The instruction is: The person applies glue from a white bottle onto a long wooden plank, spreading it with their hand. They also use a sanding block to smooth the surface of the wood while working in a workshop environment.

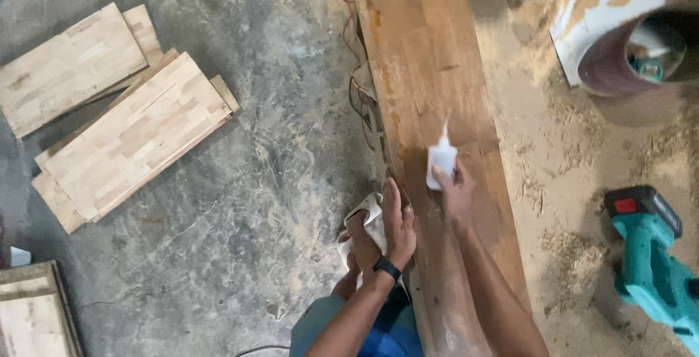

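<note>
The person's two forearms come up from the bottom edge, nearest the camera, on either side of a long wooden plank (437, 95) that runs away from the body toward the top of the view. The left hand (397, 226), with a black band at the wrist, lies flat against the plank's left edge, its fingers straight and close together, holding nothing. Just below it a foot in a white sandal (364, 229) stands on the concrete floor (284, 168). The right hand (451, 193) has its fingers closed around a small white glue bottle (441, 159), nozzle pointing up the plank along its long axis; the tip looks close to the wood, though whether it touches is hard to tell. To the left, well apart, pale boards (124, 131) lie stacked on the floor. To the right, a teal power tool (655, 262) rests in sawdust.
</note>
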